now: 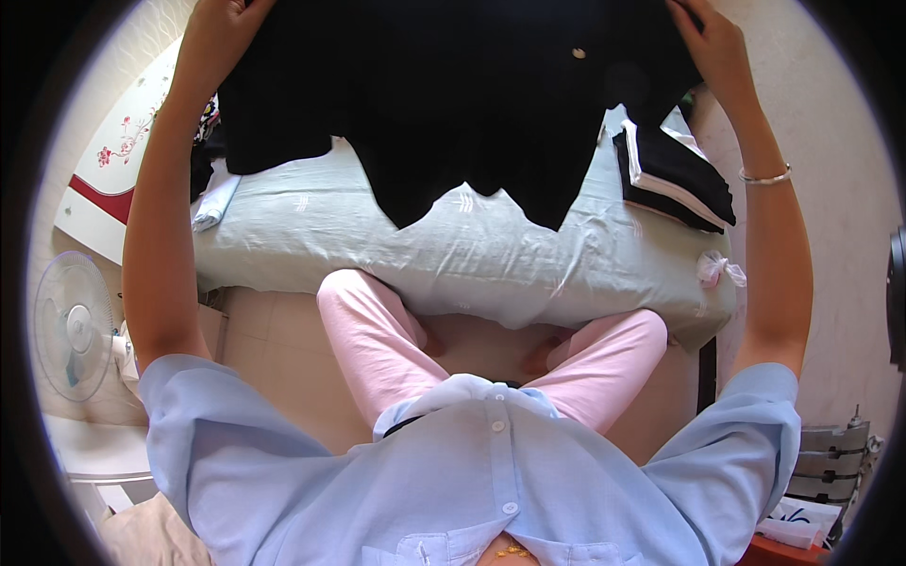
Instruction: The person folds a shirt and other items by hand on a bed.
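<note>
A black garment (460, 92) is spread wide in the air at the top of the view, its lower edge hanging in uneven points over the bed. My left hand (237, 18) grips it at the upper left, partly cut off by the picture's edge. At the upper right, my right hand (711, 39) pinches its other side; some of those fingers are out of view. A small pale spot (579, 53) shows on the dark fabric. The garment's top runs beyond the frame, so its kind cannot be told.
Below lies a bed with a pale green sheet (283, 233). It bears a stack of folded black and white clothes (676, 177), a folded light blue cloth (218, 201) and a small tied plastic bag (718, 269). An electric fan (74, 325) stands at left.
</note>
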The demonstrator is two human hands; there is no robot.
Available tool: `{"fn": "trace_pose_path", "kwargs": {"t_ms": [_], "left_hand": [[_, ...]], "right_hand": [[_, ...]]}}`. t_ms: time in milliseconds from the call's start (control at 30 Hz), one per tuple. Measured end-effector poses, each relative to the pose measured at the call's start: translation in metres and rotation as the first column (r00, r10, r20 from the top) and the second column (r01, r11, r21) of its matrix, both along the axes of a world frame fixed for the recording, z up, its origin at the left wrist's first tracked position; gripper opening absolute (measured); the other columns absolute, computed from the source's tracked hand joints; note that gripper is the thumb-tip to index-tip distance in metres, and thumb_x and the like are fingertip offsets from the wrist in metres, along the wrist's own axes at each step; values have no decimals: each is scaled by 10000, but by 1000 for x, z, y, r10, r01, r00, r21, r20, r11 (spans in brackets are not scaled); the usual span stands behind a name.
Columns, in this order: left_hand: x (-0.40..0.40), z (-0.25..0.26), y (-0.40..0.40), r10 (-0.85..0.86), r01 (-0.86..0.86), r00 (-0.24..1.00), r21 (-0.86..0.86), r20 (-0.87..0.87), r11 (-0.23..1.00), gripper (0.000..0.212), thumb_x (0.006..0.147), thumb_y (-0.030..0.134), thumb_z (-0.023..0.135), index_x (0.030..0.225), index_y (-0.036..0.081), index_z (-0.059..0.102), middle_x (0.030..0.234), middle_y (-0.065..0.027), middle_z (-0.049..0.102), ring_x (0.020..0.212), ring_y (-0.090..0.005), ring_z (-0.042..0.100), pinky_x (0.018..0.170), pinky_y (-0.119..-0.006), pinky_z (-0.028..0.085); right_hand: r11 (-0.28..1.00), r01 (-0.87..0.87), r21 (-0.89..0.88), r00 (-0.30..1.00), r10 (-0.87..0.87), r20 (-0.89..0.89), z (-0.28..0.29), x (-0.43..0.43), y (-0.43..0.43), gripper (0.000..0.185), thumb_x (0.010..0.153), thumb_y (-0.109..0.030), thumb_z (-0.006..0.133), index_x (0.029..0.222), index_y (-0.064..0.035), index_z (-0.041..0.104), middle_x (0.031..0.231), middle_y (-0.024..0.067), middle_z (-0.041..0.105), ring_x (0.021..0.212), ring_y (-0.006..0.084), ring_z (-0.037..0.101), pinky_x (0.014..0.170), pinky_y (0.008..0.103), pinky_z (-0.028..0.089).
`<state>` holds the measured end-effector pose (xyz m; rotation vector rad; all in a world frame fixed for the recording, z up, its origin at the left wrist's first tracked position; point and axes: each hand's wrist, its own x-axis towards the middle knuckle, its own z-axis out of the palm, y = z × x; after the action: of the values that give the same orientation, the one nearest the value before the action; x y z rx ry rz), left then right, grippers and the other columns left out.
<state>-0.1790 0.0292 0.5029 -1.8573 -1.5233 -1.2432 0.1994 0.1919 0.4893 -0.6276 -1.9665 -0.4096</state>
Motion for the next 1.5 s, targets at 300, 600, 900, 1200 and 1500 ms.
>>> {"fn": "trace_pose_path", "kwargs": {"t_ms": [300, 600, 900, 1200, 1500], "left_hand": [[5, 6, -24, -17, 19, 1000, 106, -24, 994, 82, 879, 60, 546, 894, -2, 597, 720, -69, 646, 645, -94, 579, 572, -229, 458], [-7, 8, -19, 20, -20, 999, 5, -26, 1000, 150, 884, 122, 560, 902, -22, 600, 719, -84, 658, 638, -122, 609, 570, -253, 479], [-125, -115, 168, 84, -153, 919, -151, -385, 977, 228, 862, 236, 578, 1009, 78, 652, 861, -157, 661, 801, -273, 650, 706, -358, 497], [-101, -330, 335, 214, -313, 944, -483, -249, 818, 185, 871, 260, 534, 1002, 153, 608, 910, -113, 653, 850, -340, 621, 719, -437, 495], [-95, -381, 343, 250, -311, 936, -252, -246, 916, 174, 823, 181, 550, 980, 136, 608, 955, -68, 629, 933, -286, 587, 773, -421, 482]], "right_hand": [[995, 96, 16, 995, -95, -40, 7, 22, 5, 161, 911, -169, 542, 1015, -69, 613, 847, 38, 629, 763, 106, 563, 700, 237, 436], [984, 136, -117, 990, -138, -4, 9, 39, 40, 226, 920, -236, 539, 1088, -111, 623, 961, 48, 662, 884, 138, 624, 777, 249, 459], [986, -87, -144, 983, 108, 145, -119, -64, 166, 170, 870, -214, 579, 935, -62, 617, 742, 160, 621, 708, 321, 621, 628, 354, 479], [891, 262, -371, 933, -137, 332, -324, -105, 305, 197, 877, -295, 545, 886, -106, 600, 781, 131, 650, 772, 334, 626, 649, 425, 497], [792, 254, -556, 964, -158, 216, -395, -94, 340, 191, 862, -254, 547, 916, -80, 602, 839, 124, 653, 798, 308, 626, 669, 413, 489]]}}
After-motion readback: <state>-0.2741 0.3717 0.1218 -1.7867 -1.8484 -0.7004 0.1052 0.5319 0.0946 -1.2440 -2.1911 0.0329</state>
